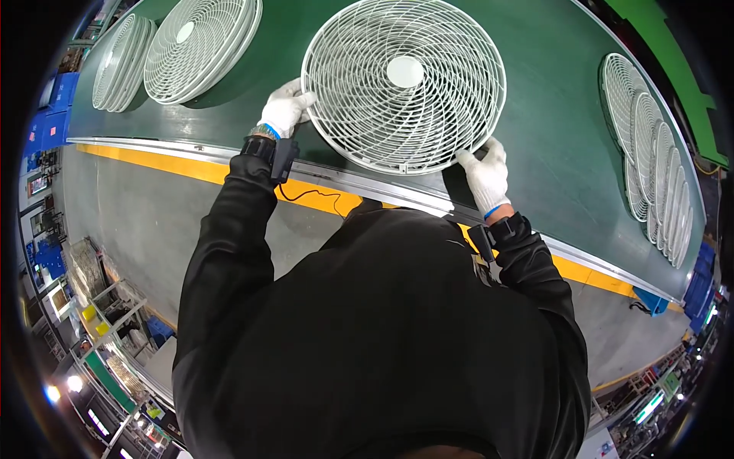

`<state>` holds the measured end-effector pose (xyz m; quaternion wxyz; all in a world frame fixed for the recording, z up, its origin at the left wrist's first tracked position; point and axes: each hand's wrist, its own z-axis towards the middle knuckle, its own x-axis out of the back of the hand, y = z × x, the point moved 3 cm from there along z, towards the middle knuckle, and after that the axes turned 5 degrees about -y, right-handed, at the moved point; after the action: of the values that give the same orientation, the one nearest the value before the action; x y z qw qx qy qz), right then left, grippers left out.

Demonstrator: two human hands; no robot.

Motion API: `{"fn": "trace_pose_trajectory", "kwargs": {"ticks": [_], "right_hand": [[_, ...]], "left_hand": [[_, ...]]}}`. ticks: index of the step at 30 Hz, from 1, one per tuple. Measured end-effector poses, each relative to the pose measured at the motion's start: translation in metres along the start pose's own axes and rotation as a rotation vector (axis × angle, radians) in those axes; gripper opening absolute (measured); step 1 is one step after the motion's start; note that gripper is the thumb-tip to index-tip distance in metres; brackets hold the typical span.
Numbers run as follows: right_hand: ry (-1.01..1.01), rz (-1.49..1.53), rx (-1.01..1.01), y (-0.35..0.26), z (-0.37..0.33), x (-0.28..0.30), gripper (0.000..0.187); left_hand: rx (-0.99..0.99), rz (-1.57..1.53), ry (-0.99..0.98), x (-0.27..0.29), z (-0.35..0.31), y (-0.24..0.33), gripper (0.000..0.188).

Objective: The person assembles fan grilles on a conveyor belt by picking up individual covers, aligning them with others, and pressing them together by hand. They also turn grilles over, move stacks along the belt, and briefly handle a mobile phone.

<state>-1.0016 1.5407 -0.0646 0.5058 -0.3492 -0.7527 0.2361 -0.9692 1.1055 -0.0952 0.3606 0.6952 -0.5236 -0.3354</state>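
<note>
A round white fan grille (404,72) with swirling ribs and a plain centre disc is in front of me over the green work surface. My left hand (285,107), in a white glove, grips its left rim, the thumb over the edge and the other fingers partly hidden. At the lower right rim my right hand (485,173), gloved too, closes on the edge with its thumb on top. Whether the grille rests on the surface or other grilles lie beneath it, I cannot tell.
Stacked white fan grilles (200,52) stand at the far left, beside another stack (121,65). To the right, several overlapping grilles (650,145) lie in a row. The green belt surface (558,153) has a metal front rail (206,151). Blue bins (53,122) sit beyond its left end.
</note>
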Motion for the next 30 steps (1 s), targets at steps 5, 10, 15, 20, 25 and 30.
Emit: {"fn": "trace_pose_trajectory", "kwargs": {"ticks": [5,10,15,20,25,30], "right_hand": [[0.005,-0.079,-0.023,0.006,-0.004,-0.006,0.067],[-0.017,-0.095,-0.044,0.003,-0.007,-0.006,0.066],[-0.029,-0.069,-0.041,0.012,-0.005,-0.009,0.064],[-0.008,-0.118,-0.03,0.001,-0.01,-0.006,0.065],[-0.074,-0.047,-0.108,-0.001,-0.012,-0.003,0.062],[-0.079,-0.075,-0.133,0.0,-0.013,-0.004,0.061]], "left_hand": [[-0.005,0.002,0.019,0.002,0.015,-0.004,0.045],[0.021,0.083,0.018,-0.001,0.014,0.004,0.046],[-0.001,0.068,0.021,0.0,0.016,0.002,0.047],[0.01,0.081,0.023,0.002,0.019,0.001,0.049],[0.022,0.099,0.044,0.005,0.024,-0.001,0.051],[-0.007,-0.03,-0.017,0.009,0.03,-0.008,0.05]]}}
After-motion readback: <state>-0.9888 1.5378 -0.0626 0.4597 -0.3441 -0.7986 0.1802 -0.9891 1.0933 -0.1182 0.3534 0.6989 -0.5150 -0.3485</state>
